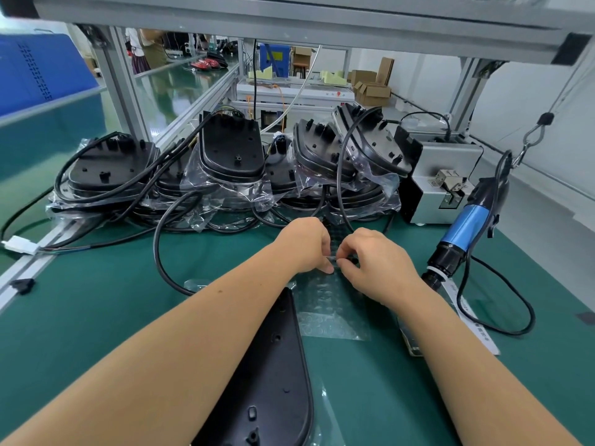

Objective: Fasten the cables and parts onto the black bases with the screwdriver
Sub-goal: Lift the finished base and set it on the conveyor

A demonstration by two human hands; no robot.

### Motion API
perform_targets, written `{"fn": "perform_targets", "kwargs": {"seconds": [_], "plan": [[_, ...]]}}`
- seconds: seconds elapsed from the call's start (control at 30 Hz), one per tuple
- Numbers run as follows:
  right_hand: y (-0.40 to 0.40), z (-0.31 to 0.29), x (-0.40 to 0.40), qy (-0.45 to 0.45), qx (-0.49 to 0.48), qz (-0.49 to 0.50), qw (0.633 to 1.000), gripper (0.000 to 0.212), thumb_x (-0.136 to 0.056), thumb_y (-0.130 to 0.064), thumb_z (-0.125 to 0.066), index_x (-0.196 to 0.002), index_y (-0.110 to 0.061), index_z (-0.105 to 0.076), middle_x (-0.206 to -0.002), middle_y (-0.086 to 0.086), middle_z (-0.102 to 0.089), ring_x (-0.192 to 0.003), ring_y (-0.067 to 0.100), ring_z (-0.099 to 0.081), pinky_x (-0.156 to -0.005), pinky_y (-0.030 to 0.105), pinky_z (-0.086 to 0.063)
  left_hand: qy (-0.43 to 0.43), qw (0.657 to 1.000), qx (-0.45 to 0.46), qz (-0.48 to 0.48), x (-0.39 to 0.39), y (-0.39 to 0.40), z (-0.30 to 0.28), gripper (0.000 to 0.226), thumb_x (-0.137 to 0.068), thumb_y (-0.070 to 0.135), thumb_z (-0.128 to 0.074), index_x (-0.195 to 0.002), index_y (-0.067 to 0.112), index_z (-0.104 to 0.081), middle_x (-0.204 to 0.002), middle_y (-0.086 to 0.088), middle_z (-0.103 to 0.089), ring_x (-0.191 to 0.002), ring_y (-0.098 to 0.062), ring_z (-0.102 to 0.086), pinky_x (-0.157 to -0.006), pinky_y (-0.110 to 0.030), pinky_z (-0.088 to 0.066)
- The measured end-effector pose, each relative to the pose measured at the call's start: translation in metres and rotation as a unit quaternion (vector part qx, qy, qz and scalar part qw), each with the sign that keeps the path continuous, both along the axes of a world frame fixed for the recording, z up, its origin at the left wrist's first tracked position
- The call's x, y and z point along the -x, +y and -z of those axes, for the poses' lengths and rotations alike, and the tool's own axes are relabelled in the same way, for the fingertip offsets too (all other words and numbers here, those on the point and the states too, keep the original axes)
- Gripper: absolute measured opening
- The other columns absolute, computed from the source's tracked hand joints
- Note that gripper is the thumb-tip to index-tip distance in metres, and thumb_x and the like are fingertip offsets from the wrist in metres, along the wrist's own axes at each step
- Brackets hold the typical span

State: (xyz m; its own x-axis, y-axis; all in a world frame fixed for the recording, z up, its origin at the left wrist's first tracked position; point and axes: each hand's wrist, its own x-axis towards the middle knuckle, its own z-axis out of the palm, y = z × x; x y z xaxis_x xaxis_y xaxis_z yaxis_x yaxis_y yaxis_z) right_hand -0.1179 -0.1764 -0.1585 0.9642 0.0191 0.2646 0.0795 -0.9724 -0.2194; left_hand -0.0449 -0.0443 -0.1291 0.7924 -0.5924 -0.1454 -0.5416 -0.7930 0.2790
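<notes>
Pinching something small between curled fingertips, the left hand (307, 244) and the right hand (373, 262) meet over a clear bubble-wrap bag (325, 310) on the green desk (112, 304); each grip is closed on a small part (335, 259) too tiny to identify, just where a black cable (342, 175) drops down between the hands. One black base (273, 375) lies flat in the foreground under the left forearm, its screw posts facing up. More black bases (230, 149), many in crinkled clear plastic, are piled in a row along the far side of the desk with their black cables looping over and around them. The screwdriver (463, 233), blue-bodied with a black nose, hangs tilted at the right of the desk from a metal hook and cord, its own black lead curling across the mat beside it. Behind it stands a grey metal box (447, 175) with a small chute on its front. A white strip (467, 313) with printing lies under the screwdriver's tip, but the writing is too small and blurred to read; no brand is legible anywhere. A white plug (17, 244) rests at the left edge on an aluminium rail. The desk sits inside a grey aluminium frame (119, 82); beyond it a long green-topped line, cardboard boxes (370, 88), a blue crate (42, 69) and pale walls fill the workshop.
</notes>
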Motion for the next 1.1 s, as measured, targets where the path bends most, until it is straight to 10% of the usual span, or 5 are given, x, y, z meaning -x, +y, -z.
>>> {"fn": "perform_targets", "kwargs": {"seconds": [0.17,0.3,0.43,0.87,1.1], "plan": [[0.007,-0.016,0.014,0.020,-0.174,-0.003,0.984,0.014,-0.088,-0.021,-0.062,-0.075,-0.027,-0.061,-0.085,-0.008,-0.062,-0.078,0.008,-0.056,-0.070,0.027,-0.047,0.002,1.000,0.007,0.030,0.002,0.007,-0.003,0.039,-0.077,0.039,-0.078,-0.109,0.017,-0.072,-0.098,0.003,-0.065,-0.095,-0.016,-0.060,-0.075,-0.022,-0.045],[0.029,-0.032,0.045,0.143,-0.478,-0.018,0.866,0.029,-0.088,-0.014,-0.067,-0.061,-0.024,-0.068,-0.054,-0.007,-0.051,-0.049,0.008,-0.042,-0.051,0.020,-0.041,0.014,0.995,0.091,0.045,0.006,0.043,-0.023,0.047,-0.081,0.031,-0.075,-0.125,0.019,-0.065,-0.120,0.004,-0.066,-0.109,-0.010,-0.059,-0.087,-0.016,-0.039],[0.061,-0.032,0.066,0.260,-0.563,-0.012,0.784,0.028,-0.085,-0.012,-0.069,-0.059,-0.021,-0.063,-0.050,-0.007,-0.036,-0.045,0.008,-0.032,-0.047,0.019,-0.035,-0.015,0.985,0.170,0.011,0.023,0.091,-0.023,0.032,-0.088,0.029,-0.069,-0.119,0.024,-0.069,-0.125,0.007,-0.065,-0.116,-0.008,-0.057,-0.100,-0.019,-0.037],[0.097,-0.028,0.080,0.267,-0.512,0.054,0.815,0.017,-0.074,-0.013,-0.071,-0.060,-0.021,-0.072,-0.058,-0.011,-0.057,-0.045,-0.001,-0.046,-0.046,0.015,-0.043,0.002,0.966,0.253,-0.044,0.053,0.118,0.005,0.021,-0.094,0.026,-0.059,-0.108,0.024,-0.074,-0.106,0.011,-0.072,-0.098,-0.004,-0.063,-0.089,-0.020,-0.044],[0.099,-0.023,0.085,0.226,-0.502,0.061,0.833,0.016,-0.074,-0.015,-0.071,-0.061,-0.024,-0.073,-0.060,-0.010,-0.061,-0.047,0.006,-0.049,-0.047,0.014,-0.041,0.005,0.961,0.274,-0.036,0.051,0.118,0.011,0.021,-0.095,0.025,-0.057,-0.107,0.023,-0.075,-0.110,0.015,-0.071,-0.091,0.010,-0.055,-0.072,0.006,-0.034]]}}
